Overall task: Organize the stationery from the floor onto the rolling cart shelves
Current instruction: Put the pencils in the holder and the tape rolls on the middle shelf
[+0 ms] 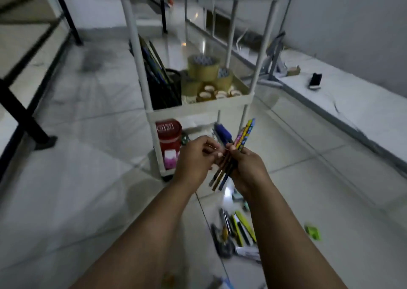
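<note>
Right hand (pixel 248 169) grips pencils (pixel 233 156) in a bundle; left hand (pixel 196 158) fingers pinch them, likely squaring ends. Cart (pixel 198 110) at twelve o'clock; more stationery (pixel 237 229) on floor at six.

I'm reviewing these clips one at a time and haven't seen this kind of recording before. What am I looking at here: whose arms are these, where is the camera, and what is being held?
There is no robot here. One wide-angle camera sits on a person's head and looks forward and down, so the two bare arms reaching in from the bottom are that person's own. The right hand grips a bundle of pencils, and the left hand pinches at the same bundle; the blur hides what exactly its fingers are doing. Ahead stands a white rolling cart. Its middle shelf carries rolls of brown tape and a black mesh holder with long items standing in it. A red tin sits on the shelf below. More stationery lies loose on the tiled floor, between the arms.
</note>
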